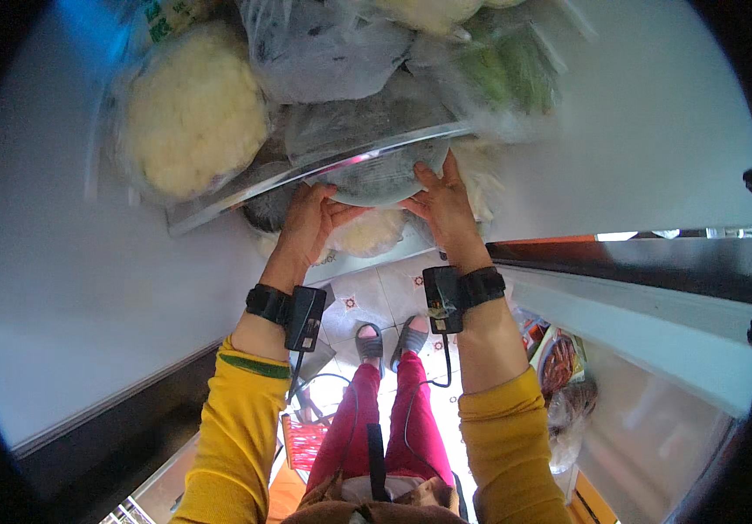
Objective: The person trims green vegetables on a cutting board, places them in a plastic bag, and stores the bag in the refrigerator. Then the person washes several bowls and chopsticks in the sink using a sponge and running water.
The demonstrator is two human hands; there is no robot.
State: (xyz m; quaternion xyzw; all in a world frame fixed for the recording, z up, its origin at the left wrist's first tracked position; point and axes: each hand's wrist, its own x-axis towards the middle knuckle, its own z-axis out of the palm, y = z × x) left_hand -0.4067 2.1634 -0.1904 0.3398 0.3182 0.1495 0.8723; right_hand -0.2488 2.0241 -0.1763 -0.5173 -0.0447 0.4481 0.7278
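clear plastic bag of cauliflower (191, 109) upper left; green-leaf bag (507, 65) upper right.

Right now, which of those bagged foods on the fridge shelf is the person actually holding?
The round, flat grey bag at the shelf's front edge: left hand and right hand grip it from either side. The cauliflower bag and the green vegetable bag lie untouched.
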